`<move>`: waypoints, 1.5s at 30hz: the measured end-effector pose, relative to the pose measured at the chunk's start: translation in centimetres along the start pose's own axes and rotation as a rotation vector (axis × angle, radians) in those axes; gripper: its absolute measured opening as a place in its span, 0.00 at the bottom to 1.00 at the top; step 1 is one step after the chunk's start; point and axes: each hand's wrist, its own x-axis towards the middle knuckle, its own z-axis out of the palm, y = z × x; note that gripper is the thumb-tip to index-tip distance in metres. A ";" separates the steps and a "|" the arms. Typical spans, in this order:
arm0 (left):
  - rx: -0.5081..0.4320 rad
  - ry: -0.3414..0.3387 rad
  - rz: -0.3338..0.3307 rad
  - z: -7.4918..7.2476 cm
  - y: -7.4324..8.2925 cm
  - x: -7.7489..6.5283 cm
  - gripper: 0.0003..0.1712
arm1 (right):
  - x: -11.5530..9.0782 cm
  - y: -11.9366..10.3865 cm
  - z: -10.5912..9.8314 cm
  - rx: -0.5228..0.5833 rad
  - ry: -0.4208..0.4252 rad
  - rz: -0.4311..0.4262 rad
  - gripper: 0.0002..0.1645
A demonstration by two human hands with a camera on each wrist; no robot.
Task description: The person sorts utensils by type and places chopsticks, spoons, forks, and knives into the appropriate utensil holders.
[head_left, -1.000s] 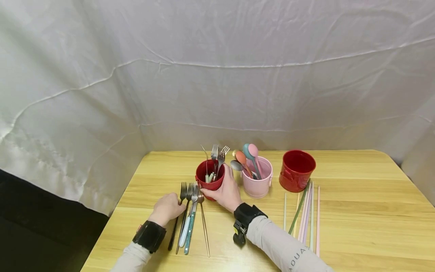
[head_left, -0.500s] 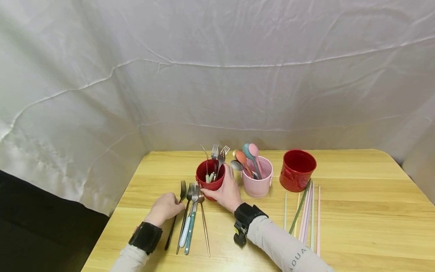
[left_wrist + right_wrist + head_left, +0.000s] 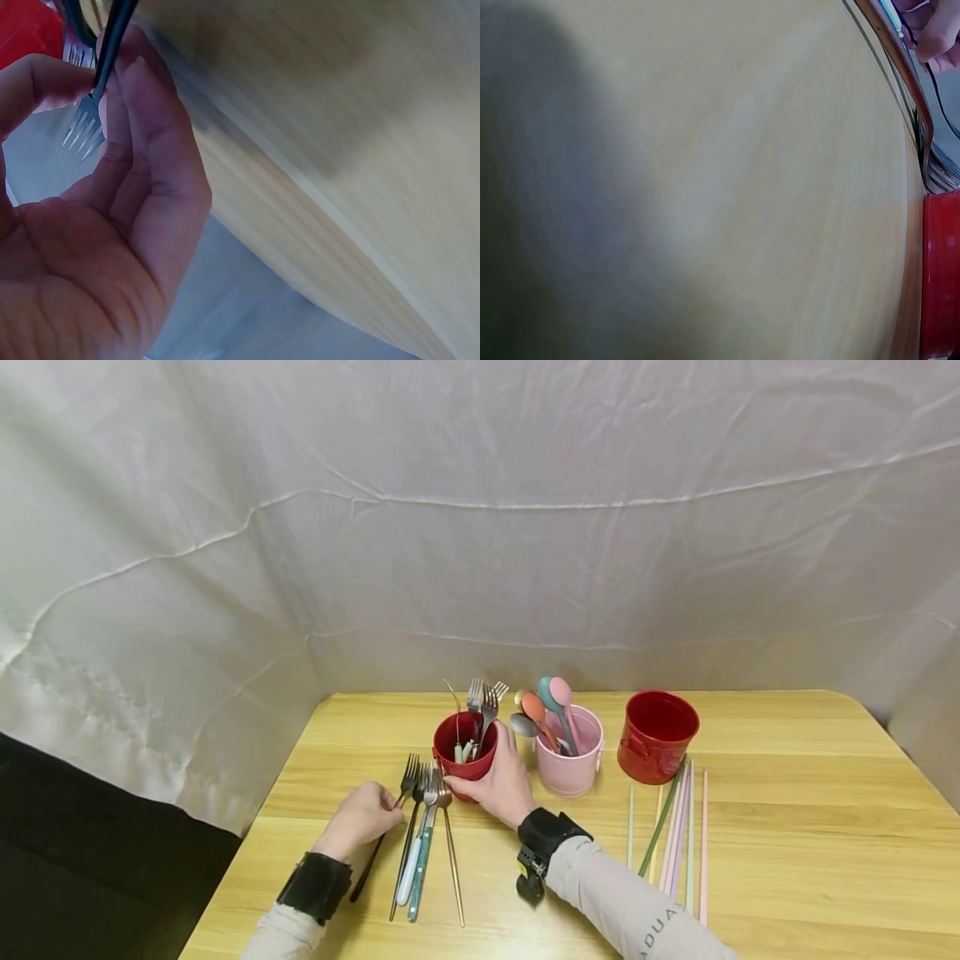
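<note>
My left hand (image 3: 362, 817) pinches a black fork (image 3: 85, 129) by its handle between thumb and fingers; its tines point to the back and the handle slants toward the front. Just right of it lie several more forks, among them one with a teal handle (image 3: 420, 877), one with a pale blue handle (image 3: 408, 872) and a copper one (image 3: 453, 864). My right hand (image 3: 504, 785) grips the right side of a red bucket (image 3: 467, 770) in which several forks (image 3: 487, 702) stand tines up. The right wrist view shows that bucket's red wall (image 3: 941, 274) at its right edge.
A pink bucket (image 3: 568, 774) with several spoons (image 3: 555, 692) stands right of my right hand. Farther right is a second red bucket (image 3: 654, 760), with several pastel chopsticks (image 3: 703, 852) lying in front. A pale curtain (image 3: 480, 568) hangs behind the wooden table (image 3: 810, 827).
My left hand has drawn slightly left and toward the front. The black fork in it has turned, its handle end swinging left. My right hand stays on the red bucket.
</note>
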 end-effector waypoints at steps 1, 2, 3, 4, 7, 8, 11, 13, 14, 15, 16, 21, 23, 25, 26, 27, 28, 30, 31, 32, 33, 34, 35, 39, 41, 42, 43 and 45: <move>-0.007 -0.002 0.005 -0.1 0.0 0.0 0.10 | 0.0 0.0 0.0 -0.001 0.000 0.000 0.64; -0.013 -0.008 0.006 -0.2 0.0 0.0 0.06 | 0.0 0.0 0.0 -0.002 0.000 -0.001 0.64; -0.022 -0.015 0.011 -0.3 0.0 -0.1 0.04 | 0.0 0.0 0.0 -0.002 0.000 0.000 0.64; -0.033 -0.024 0.015 -0.4 -0.1 -0.1 0.05 | 0.0 0.1 0.0 -0.004 -0.001 0.001 0.64; -0.071 -0.037 0.036 -0.6 -0.2 -0.1 0.09 | 0.0 0.1 0.0 -0.009 -0.004 0.002 0.64; -0.086 -0.035 0.041 -0.7 -0.2 -0.1 0.09 | 0.0 0.1 0.0 -0.010 -0.004 0.001 0.64; -0.137 -0.023 0.070 -0.9 -0.4 -0.1 0.09 | 0.0 0.1 0.0 -0.010 -0.003 -0.003 0.65; -0.172 -0.023 0.078 -0.9 -0.4 -0.1 0.08 | 0.0 0.1 0.0 -0.010 -0.004 -0.004 0.64; -0.186 -0.024 0.077 -1.0 -0.4 -0.1 0.07 | 0.0 0.1 0.0 -0.011 -0.005 -0.003 0.64; -0.201 -0.028 0.077 -1.0 -0.5 -0.1 0.07 | 0.0 0.1 0.0 -0.010 -0.007 -0.002 0.64; -0.203 -0.029 0.074 -1.1 -0.5 -0.1 0.07 | 0.0 0.1 0.0 -0.010 -0.007 -0.002 0.64; -0.188 -0.011 0.072 -1.4 -0.5 0.0 0.10 | 0.1 0.1 0.0 -0.005 -0.007 -0.008 0.63; -0.180 0.003 0.073 -1.6 -0.5 0.1 0.12 | 0.1 0.1 0.0 -0.003 -0.008 -0.008 0.63; -0.177 0.016 0.088 -1.8 -0.4 0.1 0.14 | 0.1 0.1 0.0 -0.003 -0.010 -0.008 0.63; -0.179 0.019 0.093 -1.9 -0.4 0.2 0.14 | 0.1 0.1 0.0 -0.003 -0.011 -0.008 0.63; -0.185 0.022 0.093 -2.0 -0.3 0.3 0.15 | 0.0 0.1 0.0 -0.002 -0.011 -0.008 0.63; -0.188 0.026 0.098 -2.1 -0.2 0.3 0.16 | 0.0 0.1 0.0 -0.002 -0.012 -0.007 0.63; -0.187 0.037 0.111 -2.5 0.1 0.4 0.16 | 0.0 0.1 0.0 -0.002 -0.013 -0.007 0.63; -0.189 0.042 0.113 -2.6 0.2 0.5 0.16 | 0.0 0.1 0.0 -0.002 -0.013 -0.006 0.63; -0.186 0.044 0.124 -2.8 0.4 0.6 0.16 | 0.0 0.1 0.0 -0.002 -0.014 -0.005 0.63; -0.188 0.048 0.129 -3.0 0.6 0.6 0.17 | 0.0 0.1 0.0 -0.002 -0.014 -0.004 0.63; -0.188 0.051 0.136 -3.2 0.7 0.7 0.17 | 0.0 0.1 0.0 -0.002 -0.015 -0.002 0.63; -0.193 0.053 0.141 -3.4 0.9 0.8 0.17 | 0.0 0.1 -0.1 0.000 -0.014 -0.002 0.63; -0.208 0.069 0.173 -4.2 1.8 1.2 0.19 | 0.0 0.0 -0.1 -0.003 -0.015 0.008 0.63; -0.210 0.087 0.198 -4.6 2.3 1.4 0.19 | -0.1 0.0 -0.1 -0.007 -0.016 0.013 0.64; -0.208 0.099 0.212 -4.8 2.6 1.5 0.19 | 0.0 0.0 -0.1 -0.010 -0.018 0.017 0.64; -0.209 0.113 0.219 -5.0 2.9 1.6 0.19 | 0.0 0.0 -0.1 -0.010 -0.017 0.017 0.64; -0.210 0.140 0.243 -5.3 3.6 1.8 0.18 | 0.0 0.1 0.0 -0.012 -0.017 0.018 0.64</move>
